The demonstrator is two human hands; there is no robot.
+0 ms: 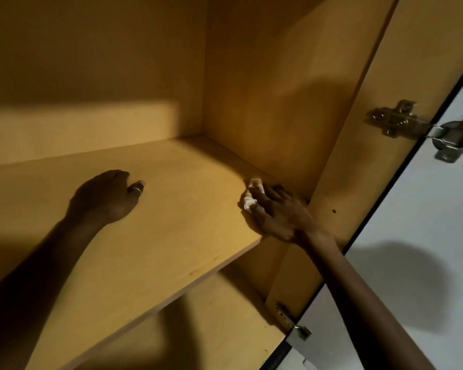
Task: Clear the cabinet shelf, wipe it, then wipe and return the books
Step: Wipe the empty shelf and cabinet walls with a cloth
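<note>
The yellow-brown cabinet shelf (177,209) is bare, with no books on it. My right hand (275,212) lies flat on the shelf's right end, close to the cabinet's side wall, pressing a small white cloth (250,196) that sticks out under the fingers. My left hand (104,198) rests on the middle of the shelf with its fingers curled into a loose fist, a ring on the thumb, and nothing in it. No books are in view.
The cabinet's right side wall (273,102) and back wall (91,76) close in the shelf. A metal hinge (412,124) holds the white door (425,209), swung open at right. A lower hinge (292,321) sits below, beside a lower compartment (211,329).
</note>
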